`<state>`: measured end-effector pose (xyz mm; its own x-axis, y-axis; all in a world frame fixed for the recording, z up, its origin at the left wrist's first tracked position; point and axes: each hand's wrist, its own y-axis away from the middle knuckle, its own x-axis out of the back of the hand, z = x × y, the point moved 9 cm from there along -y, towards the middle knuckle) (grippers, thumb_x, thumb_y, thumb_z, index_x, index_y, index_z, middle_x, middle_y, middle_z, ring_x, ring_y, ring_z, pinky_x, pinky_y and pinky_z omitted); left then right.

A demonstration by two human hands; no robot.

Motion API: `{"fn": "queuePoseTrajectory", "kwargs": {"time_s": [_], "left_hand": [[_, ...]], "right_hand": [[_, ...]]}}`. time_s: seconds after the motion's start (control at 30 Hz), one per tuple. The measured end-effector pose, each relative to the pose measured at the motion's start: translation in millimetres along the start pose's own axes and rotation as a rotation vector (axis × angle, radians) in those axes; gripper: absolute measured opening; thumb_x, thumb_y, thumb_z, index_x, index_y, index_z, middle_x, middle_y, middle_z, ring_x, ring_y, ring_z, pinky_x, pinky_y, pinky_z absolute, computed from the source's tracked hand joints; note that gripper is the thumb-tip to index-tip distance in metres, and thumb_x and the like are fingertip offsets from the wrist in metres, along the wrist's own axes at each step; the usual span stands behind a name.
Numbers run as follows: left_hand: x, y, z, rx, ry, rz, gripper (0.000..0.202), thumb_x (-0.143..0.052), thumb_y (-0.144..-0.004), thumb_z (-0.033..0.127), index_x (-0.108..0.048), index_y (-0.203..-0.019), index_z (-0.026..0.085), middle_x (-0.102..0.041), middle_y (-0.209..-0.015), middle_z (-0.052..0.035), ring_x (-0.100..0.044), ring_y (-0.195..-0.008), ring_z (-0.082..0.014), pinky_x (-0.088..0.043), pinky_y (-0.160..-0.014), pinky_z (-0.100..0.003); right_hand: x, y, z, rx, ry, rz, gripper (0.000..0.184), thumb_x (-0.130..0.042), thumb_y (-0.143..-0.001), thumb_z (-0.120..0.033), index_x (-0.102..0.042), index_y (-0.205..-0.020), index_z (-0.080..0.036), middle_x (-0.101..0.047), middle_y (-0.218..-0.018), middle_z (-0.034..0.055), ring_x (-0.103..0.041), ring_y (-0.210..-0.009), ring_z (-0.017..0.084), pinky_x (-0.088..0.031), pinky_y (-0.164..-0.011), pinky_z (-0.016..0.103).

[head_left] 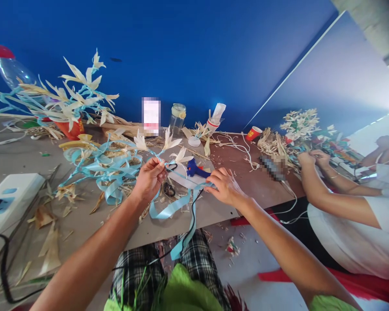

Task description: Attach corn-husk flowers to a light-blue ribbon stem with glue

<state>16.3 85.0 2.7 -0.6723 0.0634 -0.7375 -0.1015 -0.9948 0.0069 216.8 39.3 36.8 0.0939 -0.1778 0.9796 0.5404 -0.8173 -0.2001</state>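
The left hand (151, 175) is pinching a pale flower sprig (169, 141) above the table (155, 231); the right hand (225, 185) is pinching a light-blue ribbon (168, 211), which is hanging past the near edge; a clear bottle (176, 120) is standing at the far side.

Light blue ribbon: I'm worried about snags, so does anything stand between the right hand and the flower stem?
Nothing visible stands between the right hand and the flower stem in the left hand. A blue tool lies beyond the gap; a black cable hangs beside the light blue ribbon.
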Motion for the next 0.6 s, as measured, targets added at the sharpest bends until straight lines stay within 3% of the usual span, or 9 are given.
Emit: {"fn": "queuePoseTrajectory", "kwargs": {"time_s": [0.1,0.17,0.23,0.33,0.4,0.5,0.6], "left_hand": [[6.6,-2,11,-0.018,0.044,0.018,0.021,-0.072,-0.068,0.015,-0.052,-0.067,0.016,-0.058,-0.06,0.004,-0.035,-0.04,-0.0011,-0.04,-0.051,-0.019],[16.6,-3,27,-0.102,0.074,0.084,0.019,-0.071,-0.069,0.013,-0.052,-0.069,0.017,-0.059,-0.063,0.0042,-0.035,-0.04,-0.0004,-0.042,-0.053,-0.019],[19.3,-5,33,-0.107,0.037,0.098,0.019,-0.07,-0.07,0.013,-0.052,-0.067,0.016,-0.06,-0.062,0.0027,-0.04,-0.041,-0.002,-0.042,-0.052,-0.019],[12.4,-6,23,-0.048,0.034,0.056,0.018,-0.07,-0.07,0.013,-0.053,-0.069,0.016,-0.059,-0.061,0.0026,-0.042,-0.042,-0.0027,-0.04,-0.049,-0.018],[2.8,-5,14,-0.008,0.033,-0.013,0.018,-0.071,-0.07,0.013,-0.053,-0.069,0.016,-0.059,-0.062,0.002,-0.041,-0.042,-0.0024,-0.037,-0.047,-0.017],[-5.9,-2,1,0.085,0.034,-0.085,0.019,-0.073,-0.067,0.012,-0.054,-0.071,0.016,-0.058,-0.062,0.0011,-0.042,-0.043,-0.0024,-0.033,-0.044,-0.014],[-6.2,2,0,0.146,0.043,-0.109,0.018,-0.072,-0.066,0.01,-0.056,-0.073,0.016,-0.058,-0.062,0.0004,-0.041,-0.043,-0.0022,-0.033,-0.043,-0.014]], "right_hand": [[-21,6,6,-0.017,0.075,-0.066,0.019,-0.051,-0.088,-0.032,-0.065,-0.091,-0.02,-0.061,-0.089,0.0098,-0.046,-0.093,0.025,-0.031,-0.085,0.04],[-29,12,16,-0.092,0.048,-0.063,0.018,-0.048,-0.088,-0.025,-0.066,-0.086,-0.02,-0.061,-0.086,0.0097,-0.048,-0.092,0.025,-0.032,-0.085,0.04],[-26,16,29,-0.204,-0.089,0.038,0.016,-0.05,-0.085,-0.022,-0.064,-0.09,-0.019,-0.06,-0.091,0.0097,-0.05,-0.093,0.024,-0.036,-0.084,0.039],[-16,10,46,-0.35,-0.431,0.236,0.024,-0.047,-0.086,-0.027,-0.06,-0.103,-0.018,-0.059,-0.1,0.0099,-0.056,-0.091,0.021,-0.043,-0.082,0.035],[-20,-5,51,-0.442,-0.583,0.264,0.034,-0.044,-0.088,-0.037,-0.056,-0.113,-0.017,-0.059,-0.105,0.0107,-0.058,-0.092,0.02,-0.046,-0.08,0.034],[-49,-29,59,-0.669,-0.566,0.091,0.058,-0.056,-0.078,-0.052,-0.051,-0.122,-0.014,-0.062,-0.099,0.013,-0.06,-0.089,0.025,-0.047,-0.078,0.037],[-81,-47,53,-0.713,-0.448,-0.133,0.076,-0.065,-0.068,-0.056,-0.048,-0.127,-0.012,-0.063,-0.107,0.018,-0.06,-0.098,0.032,-0.045,-0.08,0.04]]}}
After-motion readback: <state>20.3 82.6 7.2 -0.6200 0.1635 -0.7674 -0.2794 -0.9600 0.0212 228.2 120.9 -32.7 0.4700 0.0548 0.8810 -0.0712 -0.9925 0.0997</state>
